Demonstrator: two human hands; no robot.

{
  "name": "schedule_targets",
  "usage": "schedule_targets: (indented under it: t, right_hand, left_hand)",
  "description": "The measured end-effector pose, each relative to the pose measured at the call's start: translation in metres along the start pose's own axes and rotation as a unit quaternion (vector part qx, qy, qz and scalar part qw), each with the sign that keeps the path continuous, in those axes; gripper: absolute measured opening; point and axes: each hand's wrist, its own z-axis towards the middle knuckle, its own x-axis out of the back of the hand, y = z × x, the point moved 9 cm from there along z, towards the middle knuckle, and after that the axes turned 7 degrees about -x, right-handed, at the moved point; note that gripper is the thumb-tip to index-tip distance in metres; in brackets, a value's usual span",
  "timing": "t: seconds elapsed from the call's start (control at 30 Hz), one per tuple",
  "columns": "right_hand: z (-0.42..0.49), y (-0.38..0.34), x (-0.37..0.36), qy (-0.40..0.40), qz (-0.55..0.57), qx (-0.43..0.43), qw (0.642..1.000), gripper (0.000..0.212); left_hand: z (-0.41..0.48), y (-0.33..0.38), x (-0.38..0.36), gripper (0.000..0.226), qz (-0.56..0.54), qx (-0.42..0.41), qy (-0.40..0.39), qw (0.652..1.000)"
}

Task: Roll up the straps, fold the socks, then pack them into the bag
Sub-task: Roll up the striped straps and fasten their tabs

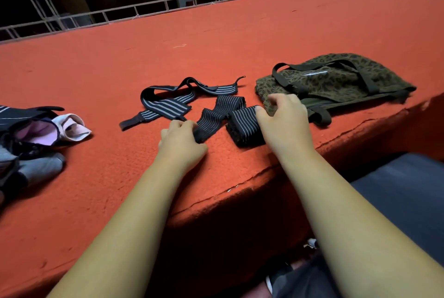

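Observation:
A black strap with thin grey stripes [224,111] lies bent in zigzag folds on the red carpeted platform [216,40] near its front edge. My left hand [180,144] pinches its near left end. My right hand [283,120] presses on its right folded part. A second striped strap [168,103] lies loose and tangled just behind. The olive leopard-print bag [336,81] with dark handles lies flat to the right, behind my right hand. A pile of socks [38,139], pink, grey and dark, sits at the far left.
The platform's front edge [264,177] is frayed and drops off close to my forearms. A metal railing [144,7] runs along the far side. My lap and dark trousers [396,189] are below at right.

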Motion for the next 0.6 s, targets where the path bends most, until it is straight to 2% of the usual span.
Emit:
schedule_targets:
  t: [0.07,0.17,0.33,0.47,0.6]
  right_hand:
    - [-0.008,-0.013,0.009,0.024,0.0,0.043,0.999,0.036]
    - [-0.023,-0.03,0.011,0.042,0.02,0.102,0.994,0.025]
    - [-0.042,-0.053,0.004,0.053,0.048,0.173,0.982,0.018]
    - [-0.054,-0.074,-0.017,0.01,0.042,0.204,0.978,0.024]
    - [-0.073,-0.095,-0.055,-0.087,0.03,0.23,0.969,0.039]
  left_hand:
    - [0.004,-0.005,-0.001,0.047,-0.001,-0.022,-0.009,1.0]
    - [0.006,-0.007,0.009,0.023,0.004,-0.055,0.046,0.997]
    - [0.002,-0.024,0.041,0.022,-0.135,-0.03,0.172,0.975]
    - [-0.015,-0.039,0.066,0.022,-0.218,-0.024,0.213,0.952]
    - [-0.04,-0.059,0.08,0.023,-0.253,-0.03,0.218,0.942]
